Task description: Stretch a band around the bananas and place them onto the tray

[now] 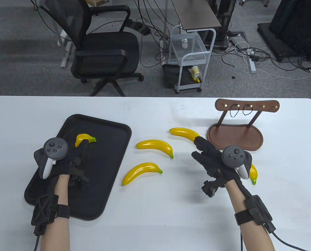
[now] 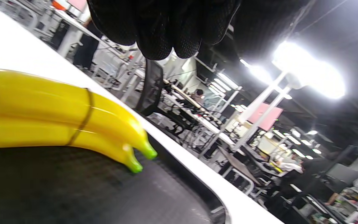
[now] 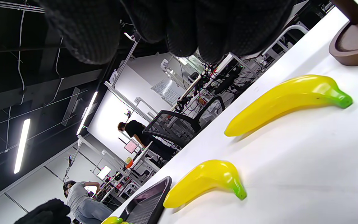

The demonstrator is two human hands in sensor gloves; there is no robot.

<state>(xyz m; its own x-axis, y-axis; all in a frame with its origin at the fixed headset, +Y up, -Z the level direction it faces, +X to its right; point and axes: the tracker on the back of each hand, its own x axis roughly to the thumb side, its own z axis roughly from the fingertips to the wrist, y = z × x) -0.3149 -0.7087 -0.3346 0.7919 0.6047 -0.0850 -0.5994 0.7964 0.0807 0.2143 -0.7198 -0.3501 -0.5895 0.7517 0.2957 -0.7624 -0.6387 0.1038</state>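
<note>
Bananas (image 2: 42, 118), glossy yellow, green-tipped, bound by band (image 2: 84, 118).

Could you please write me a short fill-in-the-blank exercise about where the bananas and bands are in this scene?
1. The banded pair of bananas lies on the black ____.
2. The band holds ____ bananas together.
3. The spare bands hang on the wooden ____.
4. The right hand hovers over the white ____.

Missing words: tray; two; rack; table

A black office chair (image 1: 103, 47) and white wire cart (image 1: 190, 57) stand on grey carpet (image 1: 22, 52).
</note>
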